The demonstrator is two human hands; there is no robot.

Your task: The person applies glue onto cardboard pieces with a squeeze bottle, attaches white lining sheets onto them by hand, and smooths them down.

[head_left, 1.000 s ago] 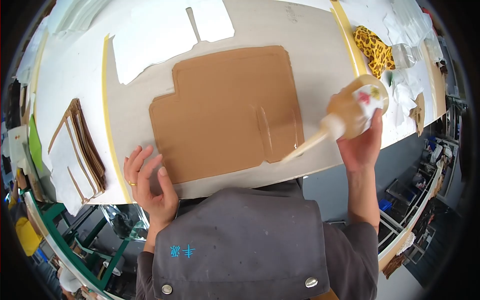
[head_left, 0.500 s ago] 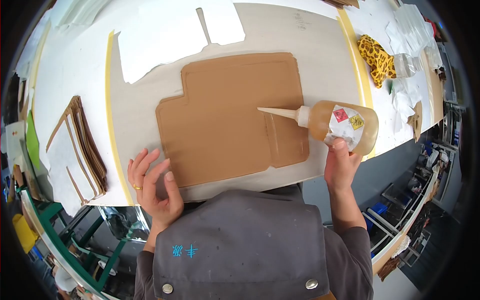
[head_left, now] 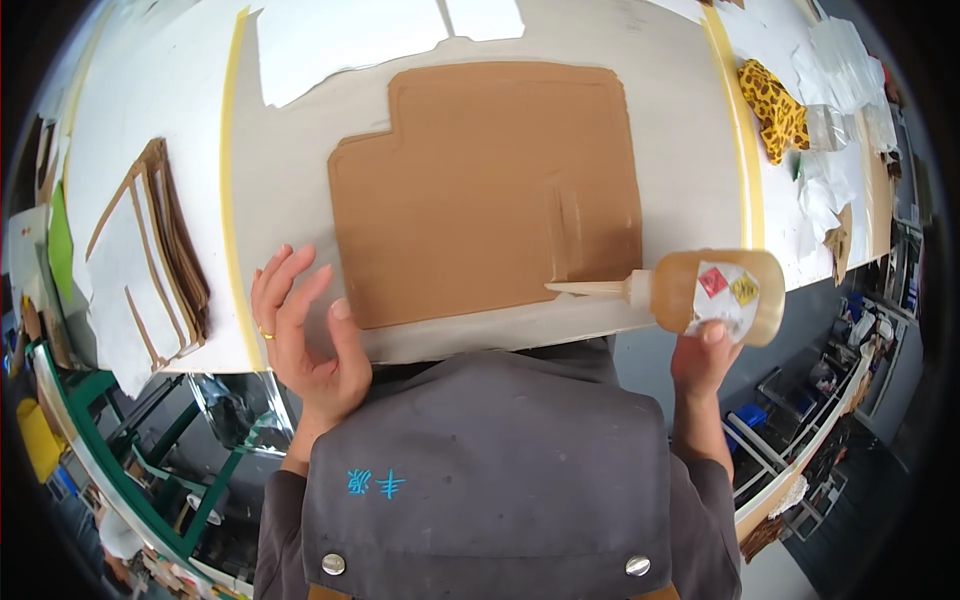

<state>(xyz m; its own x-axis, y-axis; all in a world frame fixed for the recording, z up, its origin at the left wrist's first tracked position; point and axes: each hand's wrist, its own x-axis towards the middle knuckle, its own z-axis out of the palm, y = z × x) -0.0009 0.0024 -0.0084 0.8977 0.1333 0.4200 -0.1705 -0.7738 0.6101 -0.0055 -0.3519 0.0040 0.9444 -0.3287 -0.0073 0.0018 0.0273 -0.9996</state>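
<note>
My right hand (head_left: 706, 358) is closed round a glue bottle (head_left: 680, 290), a squat clear one with amber liquid, hazard labels and a long pointed nozzle. The bottle lies nearly level, and its tip is at the near right edge of a flat brown panel (head_left: 470, 200). Wet-looking streaks run along the panel's right part and rim. Left of the panel's near corner, my left hand (head_left: 310, 330) hovers with fingers spread, holding nothing; a ring is on one finger.
White pattern sheets (head_left: 350, 45) lie beyond the panel. A stack of brown pieces (head_left: 165, 250) sits at the left, past a yellow tape strip (head_left: 228, 190). On the right are a leopard-print cloth (head_left: 773, 105), a clear jar (head_left: 828, 128) and crumpled paper (head_left: 822, 190).
The glue bottle's tip has moved from inside the panel down to its near edge, in my right hand. The view has shifted slightly; my left hand keeps its spread pose.
</note>
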